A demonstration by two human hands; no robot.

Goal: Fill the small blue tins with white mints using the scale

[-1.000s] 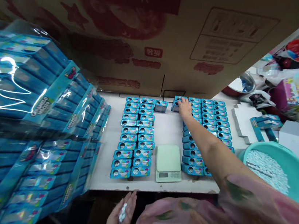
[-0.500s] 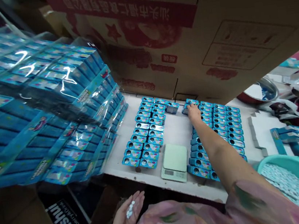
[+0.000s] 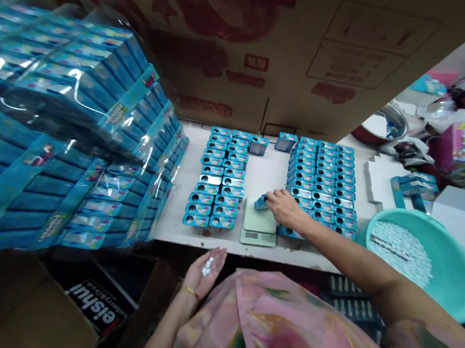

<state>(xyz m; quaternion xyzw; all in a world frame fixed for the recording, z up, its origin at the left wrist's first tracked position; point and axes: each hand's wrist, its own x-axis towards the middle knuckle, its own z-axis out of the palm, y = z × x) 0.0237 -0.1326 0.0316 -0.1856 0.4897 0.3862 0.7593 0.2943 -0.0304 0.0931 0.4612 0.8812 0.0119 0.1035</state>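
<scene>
My left hand [image 3: 206,271] lies palm up below the table edge, several small white tablets [image 3: 207,266] resting in it. My right hand [image 3: 283,207] has its fingers closed round a small blue box [image 3: 261,203] over the plate of a pale green scale [image 3: 259,239]. Left of the scale stand rows of blue boxes [image 3: 207,189] with round dark holes on top. More rows of such boxes [image 3: 321,176] stand to the right, partly behind my right hand and forearm.
Plastic-wrapped stacks of blue boxes [image 3: 90,101] rise at the left. A large cardboard carton [image 3: 286,64] stands behind the table [image 3: 259,179]. At the right is a turquoise basin [image 3: 452,265] with white tablets [image 3: 400,249]; a metal bowl [image 3: 399,118] sits behind.
My right hand has moved from the back of the right rows toward me, to the scale, with a blue box. The view has shifted, and my left hand still holds tablets.
</scene>
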